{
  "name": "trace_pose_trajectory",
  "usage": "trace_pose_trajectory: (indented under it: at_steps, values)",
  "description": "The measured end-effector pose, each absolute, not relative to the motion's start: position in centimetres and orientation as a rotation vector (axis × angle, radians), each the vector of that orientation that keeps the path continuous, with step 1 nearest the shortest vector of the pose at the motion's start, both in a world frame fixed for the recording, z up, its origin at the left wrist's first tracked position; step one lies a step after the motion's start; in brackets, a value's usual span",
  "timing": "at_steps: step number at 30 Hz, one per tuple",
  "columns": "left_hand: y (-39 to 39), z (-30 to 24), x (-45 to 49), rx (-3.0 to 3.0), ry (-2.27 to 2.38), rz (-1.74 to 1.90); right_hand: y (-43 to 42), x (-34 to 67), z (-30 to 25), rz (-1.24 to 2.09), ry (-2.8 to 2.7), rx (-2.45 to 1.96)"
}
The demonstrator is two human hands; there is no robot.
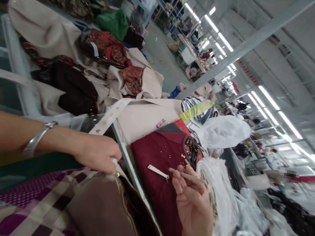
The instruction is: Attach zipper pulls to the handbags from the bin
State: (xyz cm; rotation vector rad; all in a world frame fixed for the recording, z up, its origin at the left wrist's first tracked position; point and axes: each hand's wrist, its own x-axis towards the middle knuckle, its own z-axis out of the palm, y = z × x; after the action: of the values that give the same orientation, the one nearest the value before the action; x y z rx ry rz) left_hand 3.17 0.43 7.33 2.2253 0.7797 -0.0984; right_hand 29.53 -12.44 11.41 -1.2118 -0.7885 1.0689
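My left hand (98, 152), a silver bangle on its wrist, is closed around the top edge of a brown bag (106, 213) beside a gold zipper. My right hand (190, 201) is palm up over a dark red cloth (160, 154), its fingers pinched on a thin pale stick-like tool (188, 175). Small metal studs (182, 158) lie scattered on the cloth beside a studded dark strap (191, 149). A small flat white tool (158, 171) lies on the cloth left of my right hand.
A beige fabric strip (109, 118) hangs over the pale metal rail (127, 157). Beige and patterned garments (95, 60) pile on the table at left. White plastic bags (227, 133) and white fabric lie right. Purple checked cloth (26, 209) covers my lap. Workstations and people fill the background.
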Motion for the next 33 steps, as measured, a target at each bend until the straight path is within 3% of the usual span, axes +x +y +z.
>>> trace_pose_trajectory:
  at_steps: [10, 16, 27, 33]
  values:
    - [1.1, 7.2, 2.3, 1.906, 0.650, -0.226, -13.1, 22.1, 7.3, 1.296, -1.015, -1.139]
    - [1.5, 7.6, 2.1, 1.910, 0.541, -0.181, -13.1, 21.4, 7.1, 1.244, -1.238, -1.368]
    - [0.3, 8.2, 2.3, 1.982, 0.739, -0.204, -13.1, 20.5, 8.4, 1.233, -1.422, -1.577]
    - [-0.1, 7.5, 2.3, 2.028, 0.759, -0.092, -13.5, 21.1, 7.6, 1.150, -1.306, -1.613]
